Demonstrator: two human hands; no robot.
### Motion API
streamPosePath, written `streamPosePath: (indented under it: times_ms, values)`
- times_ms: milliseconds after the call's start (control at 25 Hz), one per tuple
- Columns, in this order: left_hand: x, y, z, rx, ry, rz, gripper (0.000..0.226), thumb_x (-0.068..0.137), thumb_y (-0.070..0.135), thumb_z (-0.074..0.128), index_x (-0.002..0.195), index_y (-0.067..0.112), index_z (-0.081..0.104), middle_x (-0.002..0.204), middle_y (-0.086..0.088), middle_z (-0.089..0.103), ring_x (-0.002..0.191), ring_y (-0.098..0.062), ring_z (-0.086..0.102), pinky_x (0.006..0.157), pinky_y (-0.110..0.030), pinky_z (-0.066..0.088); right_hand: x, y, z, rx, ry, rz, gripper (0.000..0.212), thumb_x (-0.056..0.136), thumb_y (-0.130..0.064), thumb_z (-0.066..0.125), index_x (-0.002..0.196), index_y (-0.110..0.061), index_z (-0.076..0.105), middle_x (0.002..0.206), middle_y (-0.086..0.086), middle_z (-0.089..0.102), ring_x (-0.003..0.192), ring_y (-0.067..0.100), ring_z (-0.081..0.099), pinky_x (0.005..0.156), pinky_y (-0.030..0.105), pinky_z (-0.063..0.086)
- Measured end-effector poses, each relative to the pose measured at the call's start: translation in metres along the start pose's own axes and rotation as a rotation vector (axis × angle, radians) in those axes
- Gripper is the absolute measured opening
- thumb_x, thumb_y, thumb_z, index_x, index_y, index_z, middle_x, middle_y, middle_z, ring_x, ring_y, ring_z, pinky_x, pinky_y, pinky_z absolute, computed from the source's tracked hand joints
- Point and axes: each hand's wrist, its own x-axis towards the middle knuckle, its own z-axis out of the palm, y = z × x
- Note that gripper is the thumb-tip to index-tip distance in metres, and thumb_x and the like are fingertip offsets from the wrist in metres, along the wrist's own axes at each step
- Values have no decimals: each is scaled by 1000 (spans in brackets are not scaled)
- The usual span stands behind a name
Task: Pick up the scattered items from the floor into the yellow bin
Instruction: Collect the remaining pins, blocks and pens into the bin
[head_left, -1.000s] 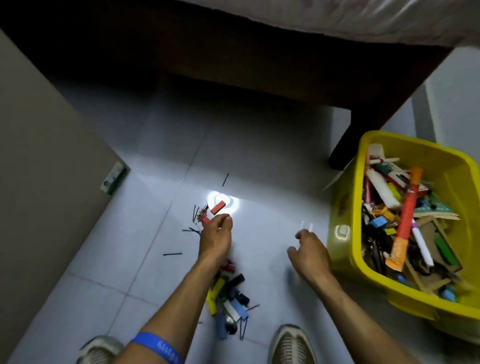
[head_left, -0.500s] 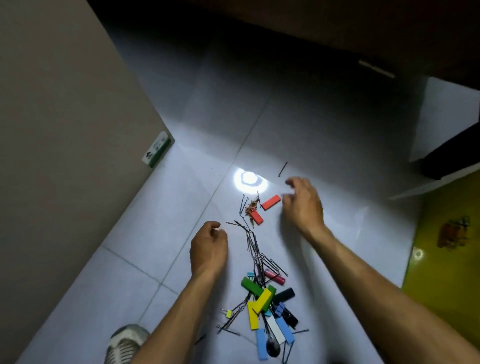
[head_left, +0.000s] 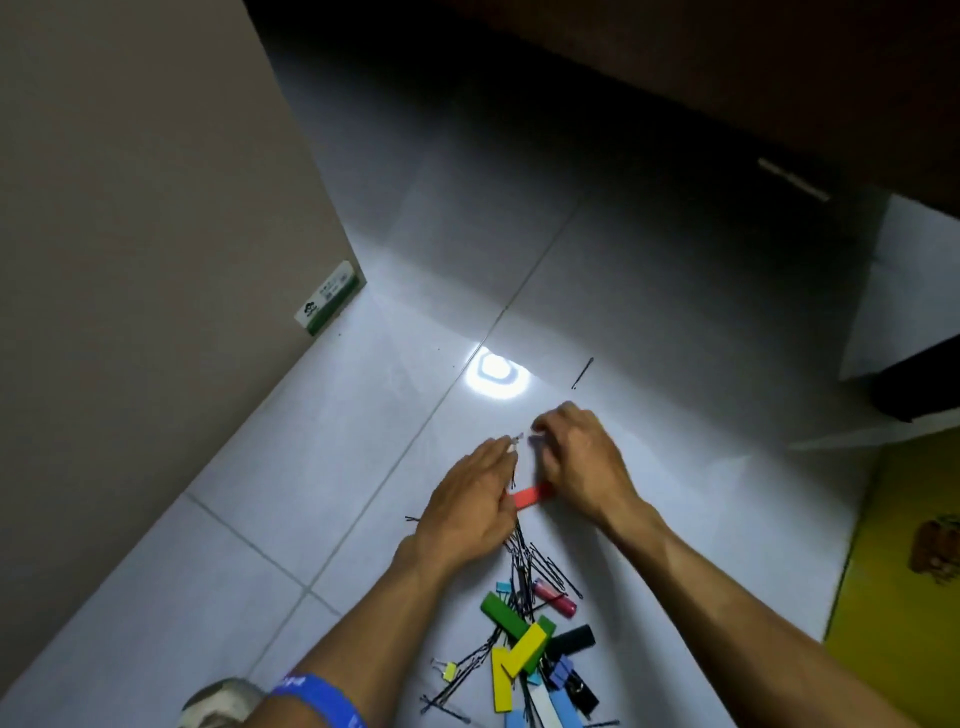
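Head | left hand (head_left: 470, 512) flat, right hand (head_left: 579, 460) curled — grip unclear | red block (head_left: 530, 496) between | bare tile (head_left: 649, 291) beyond

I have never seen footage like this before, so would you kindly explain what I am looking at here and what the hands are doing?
There is no machine here: a camera worn on a person's head looks forward and down at their two bare hands. The left hand and the right hand meet over a tiled floor, above a red block. Their fingertips seem to work at something small; what it is cannot be made out. Nearer the person lies a pile of coloured blocks, binder clips and black hairpins. One stray hairpin lies farther off. The yellow bin shows at the right edge. A blue wristband sits on the left wrist.
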Motion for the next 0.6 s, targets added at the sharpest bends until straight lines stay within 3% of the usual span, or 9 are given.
streamPosePath:
  times_ms: [120,200,280,400,520,600]
  values:
    - [-22,-9,2,-87,136,-91,57,99,22,44,154,19,27,162,0,23,149,-17,16,118,-25,6,43,30,-17,-119,75,220,30,94,-16,53,124,-10,55,125,15,52,107,33,50,91,42,45]
    - [-33,-18,1,-77,235,-295,55,99,22,45,152,18,31,159,-4,27,146,-22,22,120,-33,20,55,39,-18,-187,8,253,27,95,-12,52,122,-8,55,126,16,50,107,33,49,90,42,45]
    - [-44,-23,4,33,255,-376,47,97,22,45,144,18,39,146,-5,38,132,-22,34,107,-34,38,49,33,-11,-220,12,230,23,95,-7,53,117,-5,57,121,16,54,103,30,50,87,37,45]
    - [-55,-16,18,45,231,-233,42,94,16,44,136,19,47,132,1,43,116,-17,39,92,-26,39,20,16,-3,-267,36,123,12,97,-7,53,103,-5,63,107,12,58,90,25,51,78,33,44]
    - [-69,-5,25,-45,190,-101,40,95,13,45,133,14,54,127,2,48,113,-15,43,93,-26,42,-29,-2,6,-263,-75,-8,11,96,-13,53,90,-11,62,96,5,55,83,23,50,72,33,44]
    - [-85,-8,22,-126,244,-157,40,94,11,47,134,13,56,130,0,51,118,-19,45,99,-30,42,-60,-14,12,-247,-172,-76,10,94,-15,54,93,-13,63,102,4,57,88,25,53,75,35,45]
